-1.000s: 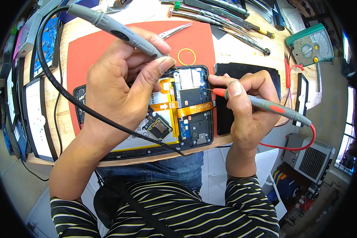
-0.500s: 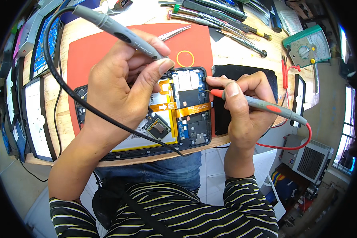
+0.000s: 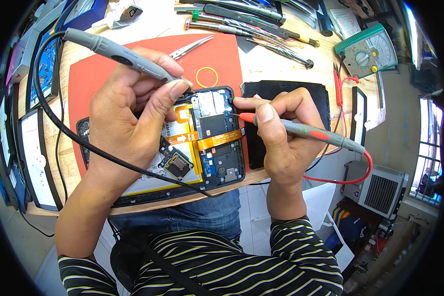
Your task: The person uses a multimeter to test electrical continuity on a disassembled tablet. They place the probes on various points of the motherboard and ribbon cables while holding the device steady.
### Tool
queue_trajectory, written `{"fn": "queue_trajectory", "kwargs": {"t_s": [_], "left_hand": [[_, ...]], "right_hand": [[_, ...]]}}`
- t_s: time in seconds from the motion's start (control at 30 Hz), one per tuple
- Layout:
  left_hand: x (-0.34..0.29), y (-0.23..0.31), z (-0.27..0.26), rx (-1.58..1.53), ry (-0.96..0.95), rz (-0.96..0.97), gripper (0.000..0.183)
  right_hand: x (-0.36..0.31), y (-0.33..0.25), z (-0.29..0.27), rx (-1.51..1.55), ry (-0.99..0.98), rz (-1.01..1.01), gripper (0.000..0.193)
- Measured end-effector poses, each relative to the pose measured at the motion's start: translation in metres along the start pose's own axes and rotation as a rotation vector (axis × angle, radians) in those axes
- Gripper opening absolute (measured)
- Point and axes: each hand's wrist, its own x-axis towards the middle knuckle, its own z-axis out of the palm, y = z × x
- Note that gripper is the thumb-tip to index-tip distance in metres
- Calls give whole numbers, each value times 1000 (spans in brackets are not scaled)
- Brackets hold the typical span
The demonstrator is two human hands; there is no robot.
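An opened tablet (image 3: 213, 170) lies across the front of the bench, its battery, boards and orange ribbon cable (image 3: 217, 142) exposed. My left hand (image 3: 128, 113) pinches a grey test probe (image 3: 118, 53) with a black lead; its tip comes down by the tablet's upper edge, mostly hidden behind my thumb. In my right hand (image 3: 293, 133) is a red-and-grey test probe (image 3: 325, 136) with a red lead. Its metal tip is at the blue circuit board along the tablet's right side; whether it touches I cannot tell. A loose camera module (image 3: 176, 166) rests on the battery.
A green analog multimeter (image 3: 366, 52) stands at the back right. Tweezers (image 3: 192, 47) and a yellow rubber band (image 3: 206, 77) lie on the red mat (image 3: 84, 79). Several screwdrivers (image 3: 251, 29) line the back. A black panel (image 3: 311, 98) lies under my right hand.
The whole view has shifted, so the bench, tablet and hands appear slightly farther left. Both hands keep their probes at nearly the same places on the tablet.
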Motion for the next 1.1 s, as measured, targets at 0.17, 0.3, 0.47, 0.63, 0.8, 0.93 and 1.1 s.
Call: {"fn": "queue_trajectory", "kwargs": {"t_s": [0.17,0.3,0.47,0.63,0.8,0.93,1.1], "left_hand": [[1,0,-1,8,-7,-9,16],[1,-3,-1,17,-20,-8,17],[1,-3,-1,27,-17,13,17],[1,-3,-1,34,-22,21,17],[1,-3,-1,45,-19,28,17],[1,-3,-2,46,-23,30,18],[0,-3,-1,38,-15,10,17]], "right_hand": [[0,-2,-1,16,-7,22,16],[0,-3,0,88,-33,38,17],[1,-4,0,62,-44,27,17],[0,-8,3,4,-16,96,18],[0,-8,6,16,0,68,19],[-1,-9,4,-18,0,99,18],[1,-7,0,51,-46,42,16]]}}
